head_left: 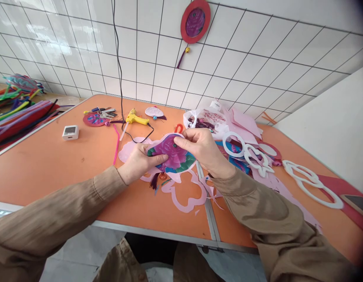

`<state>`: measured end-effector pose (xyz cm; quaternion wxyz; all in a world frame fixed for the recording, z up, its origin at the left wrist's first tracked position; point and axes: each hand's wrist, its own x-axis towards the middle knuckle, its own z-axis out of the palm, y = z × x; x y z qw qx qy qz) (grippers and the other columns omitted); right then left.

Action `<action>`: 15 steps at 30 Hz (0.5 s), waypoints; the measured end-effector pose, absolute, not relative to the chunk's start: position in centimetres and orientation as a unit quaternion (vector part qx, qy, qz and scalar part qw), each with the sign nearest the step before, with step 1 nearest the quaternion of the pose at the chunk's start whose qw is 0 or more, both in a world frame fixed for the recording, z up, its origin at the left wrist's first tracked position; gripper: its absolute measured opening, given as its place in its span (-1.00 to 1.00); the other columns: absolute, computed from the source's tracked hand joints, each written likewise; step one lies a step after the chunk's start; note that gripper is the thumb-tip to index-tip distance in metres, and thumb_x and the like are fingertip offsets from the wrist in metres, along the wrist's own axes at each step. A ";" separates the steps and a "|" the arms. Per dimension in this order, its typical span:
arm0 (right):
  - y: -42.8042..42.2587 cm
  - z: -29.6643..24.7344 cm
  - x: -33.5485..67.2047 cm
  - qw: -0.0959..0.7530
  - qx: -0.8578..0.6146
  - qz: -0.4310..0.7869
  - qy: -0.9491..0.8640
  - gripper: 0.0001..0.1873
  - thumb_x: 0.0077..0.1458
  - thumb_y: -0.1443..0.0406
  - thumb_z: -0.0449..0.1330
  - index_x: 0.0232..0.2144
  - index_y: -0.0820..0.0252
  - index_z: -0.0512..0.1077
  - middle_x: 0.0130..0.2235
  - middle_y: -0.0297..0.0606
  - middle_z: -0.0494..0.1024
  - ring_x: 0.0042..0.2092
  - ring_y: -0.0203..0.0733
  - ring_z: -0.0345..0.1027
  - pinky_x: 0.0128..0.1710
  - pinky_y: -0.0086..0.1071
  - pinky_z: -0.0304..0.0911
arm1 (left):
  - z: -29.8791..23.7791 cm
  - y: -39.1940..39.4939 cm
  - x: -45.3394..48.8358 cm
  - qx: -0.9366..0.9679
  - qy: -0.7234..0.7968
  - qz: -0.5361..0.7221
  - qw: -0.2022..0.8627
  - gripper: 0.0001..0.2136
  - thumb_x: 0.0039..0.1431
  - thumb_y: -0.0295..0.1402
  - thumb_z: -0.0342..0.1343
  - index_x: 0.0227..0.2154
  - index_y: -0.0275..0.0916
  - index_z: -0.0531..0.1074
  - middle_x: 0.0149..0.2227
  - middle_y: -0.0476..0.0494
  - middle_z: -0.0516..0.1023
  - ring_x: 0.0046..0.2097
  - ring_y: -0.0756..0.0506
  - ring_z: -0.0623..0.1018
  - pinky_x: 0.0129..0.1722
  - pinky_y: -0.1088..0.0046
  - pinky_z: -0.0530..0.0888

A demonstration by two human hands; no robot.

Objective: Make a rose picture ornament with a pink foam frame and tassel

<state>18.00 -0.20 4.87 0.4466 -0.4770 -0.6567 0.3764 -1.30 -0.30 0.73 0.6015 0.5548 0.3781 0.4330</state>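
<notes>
Both my hands hold a gourd-shaped fan piece printed with a purple rose, just above the orange table. My left hand grips its left edge, thumb lying across the print. My right hand pinches its upper right part, fingers curled. A dark tassel hangs from under the piece. Pink paper offcuts lie on the table beneath my hands.
A yellow glue gun with a black cord, keys, a pink pipe cleaner and a white device lie to the left. White foam frames, pink sheets and a plastic bag crowd the right. Pipe cleaners are piled far left. A red fan hangs on the tiled wall.
</notes>
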 end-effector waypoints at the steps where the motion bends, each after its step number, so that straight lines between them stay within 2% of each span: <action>1: -0.2 5.0 18.1 0.444 -0.472 0.384 -0.657 -0.57 -0.02 0.03 0.37 -0.63 0.17 0.36 -0.58 -0.39 0.29 -0.50 -0.34 0.11 -0.51 -0.37 0.01 | 0.8 -0.3 -1.3 0.552 0.374 0.432 0.607 -0.69 -0.24 -0.20 0.56 -0.52 -0.30 0.64 -0.47 -0.12 0.66 -0.44 -0.07 0.59 -0.32 0.38 0.60; 4: -0.3 5.3 18.4 0.415 -0.469 0.407 -0.665 -0.54 -0.04 -0.01 0.39 -0.63 0.17 0.36 -0.59 -0.38 0.30 -0.50 -0.32 0.15 -0.51 -0.36 0.04 | 0.8 -0.2 -1.2 0.540 0.365 0.437 0.620 -0.69 -0.25 -0.18 0.56 -0.52 -0.27 0.65 -0.44 -0.11 0.69 -0.40 -0.08 0.62 -0.27 0.37 0.62; 10: -0.1 5.1 18.6 0.391 -0.502 0.391 -0.665 -0.58 -0.09 0.09 0.38 -0.66 0.15 0.28 -0.60 -0.37 0.31 -0.51 -0.31 0.20 -0.52 -0.38 0.08 | 1.1 -0.2 -1.4 0.532 0.361 0.429 0.634 -0.65 -0.30 -0.14 0.58 -0.49 -0.27 0.67 -0.39 -0.15 0.71 -0.35 -0.13 0.64 -0.21 0.34 0.62; 15: -0.1 5.2 18.4 0.397 -0.500 0.387 -0.665 -0.55 -0.10 0.06 0.38 -0.67 0.15 0.25 -0.59 -0.39 0.28 -0.50 -0.32 0.18 -0.52 -0.38 0.08 | 1.2 -0.2 -1.6 0.544 0.359 0.442 0.616 -0.57 -0.20 0.03 0.51 -0.52 -0.27 0.62 -0.52 -0.09 0.59 -0.47 -0.05 0.52 -0.42 0.43 0.48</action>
